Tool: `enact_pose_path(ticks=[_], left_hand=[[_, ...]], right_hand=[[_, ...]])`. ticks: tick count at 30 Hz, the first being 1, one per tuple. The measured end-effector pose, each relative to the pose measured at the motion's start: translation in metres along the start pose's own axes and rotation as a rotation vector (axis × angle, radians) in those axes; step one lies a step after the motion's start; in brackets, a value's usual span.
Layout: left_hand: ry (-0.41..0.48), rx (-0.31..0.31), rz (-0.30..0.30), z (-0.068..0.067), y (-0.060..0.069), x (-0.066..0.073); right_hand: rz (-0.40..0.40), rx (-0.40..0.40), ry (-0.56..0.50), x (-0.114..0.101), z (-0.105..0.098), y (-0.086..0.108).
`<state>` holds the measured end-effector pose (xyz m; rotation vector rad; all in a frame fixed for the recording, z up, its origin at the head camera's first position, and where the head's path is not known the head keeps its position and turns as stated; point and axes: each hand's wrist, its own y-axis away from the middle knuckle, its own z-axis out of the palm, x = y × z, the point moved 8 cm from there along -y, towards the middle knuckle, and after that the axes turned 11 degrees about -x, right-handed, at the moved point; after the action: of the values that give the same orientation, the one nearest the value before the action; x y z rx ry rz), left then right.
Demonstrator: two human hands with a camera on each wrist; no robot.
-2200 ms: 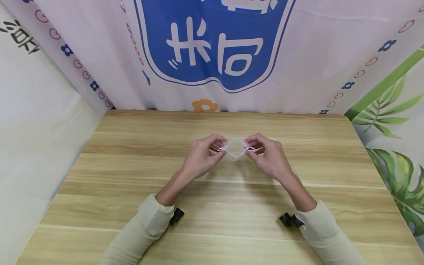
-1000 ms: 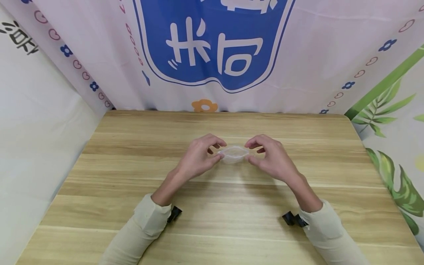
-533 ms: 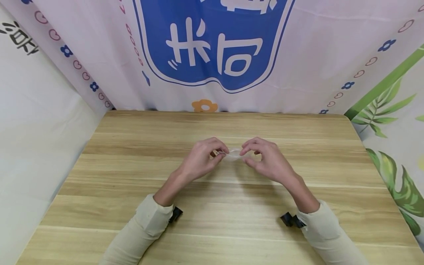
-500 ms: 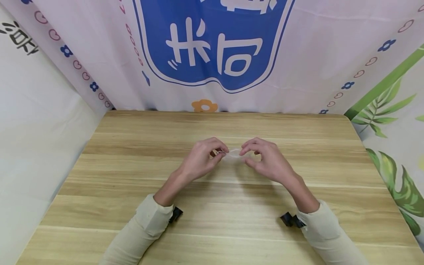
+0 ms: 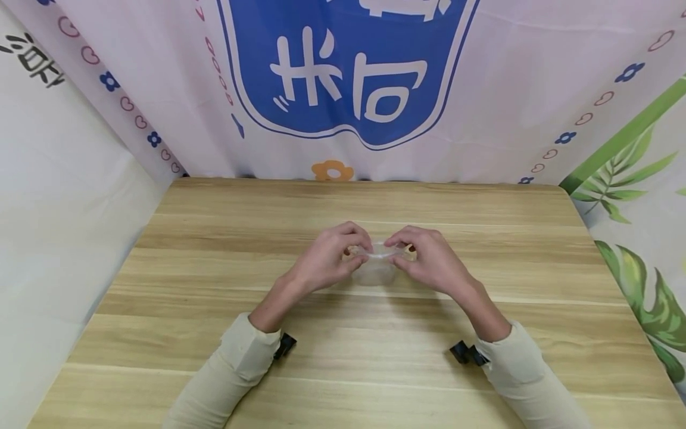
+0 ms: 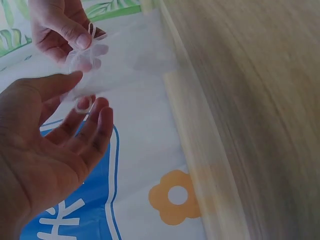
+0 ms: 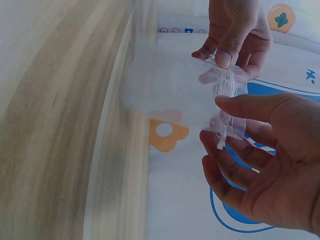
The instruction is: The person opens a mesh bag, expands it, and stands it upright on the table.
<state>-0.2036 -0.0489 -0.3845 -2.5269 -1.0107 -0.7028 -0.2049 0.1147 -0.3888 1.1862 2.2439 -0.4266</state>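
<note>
A small sheer white drawstring pouch point(image 5: 374, 276) hangs between my two hands above the table, its mouth up and slightly parted. My left hand point(image 5: 329, 257) pinches the left side of the mouth between thumb and fingers. On the other side, my right hand point(image 5: 432, 258) holds the rim in the same way. The right wrist view shows the gathered top of the pouch point(image 7: 170, 82) and a short white cord end point(image 7: 221, 141) by the right fingers. The see-through body hangs below, with no contents visible.
The wooden table point(image 5: 343, 357) extends all around under the hands. A printed white curtain point(image 5: 514, 89) with a blue badge hangs at its back edge. A leaf-patterned cloth point(image 5: 638, 262) flanks the right side, a pale cloth point(image 5: 64, 196) the left.
From holding the cord loops apart, my hands have shifted to the pouch's rim and come closer together. The mouth has narrowed, and the pouch's body now shows lower toward me.
</note>
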Motion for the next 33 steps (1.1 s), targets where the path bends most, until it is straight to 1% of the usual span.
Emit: enact_pose_path(ticks=[5, 8, 12, 14, 16, 22, 25, 29, 33], left_hand=[[-0.004, -0.099, 0.02, 0.006, -0.001, 0.002], [-0.018, -0.155, 0.045, 0.01, -0.001, 0.004], [-0.032, -0.206, 0.07, 0.014, 0.0, 0.006], [-0.026, -0.218, 0.066, 0.016, 0.0, 0.005], [-0.018, -0.214, 0.06, 0.015, 0.0, 0.005], [-0.046, -0.153, -0.007, 0.009, 0.001, 0.0], [-0.054, -0.127, -0.024, 0.005, 0.001, 0.0], [-0.062, -0.079, -0.02, 0.0, 0.003, 0.001], [-0.074, -0.043, 0.014, -0.004, 0.004, 0.003]], right_hand=[[0.013, 0.013, -0.001, 0.001, 0.001, 0.0], [0.021, 0.028, -0.013, 0.002, 0.001, 0.0], [0.029, 0.042, -0.031, 0.003, 0.001, 0.0], [0.029, 0.046, -0.039, 0.003, 0.001, 0.0], [0.027, 0.05, -0.038, 0.003, 0.001, 0.0], [0.007, 0.061, -0.017, -0.001, 0.0, 0.002], [-0.003, 0.054, -0.01, -0.003, 0.0, 0.003], [-0.014, 0.049, -0.011, -0.004, -0.003, 0.004], [-0.015, 0.034, -0.041, -0.001, -0.005, 0.005]])
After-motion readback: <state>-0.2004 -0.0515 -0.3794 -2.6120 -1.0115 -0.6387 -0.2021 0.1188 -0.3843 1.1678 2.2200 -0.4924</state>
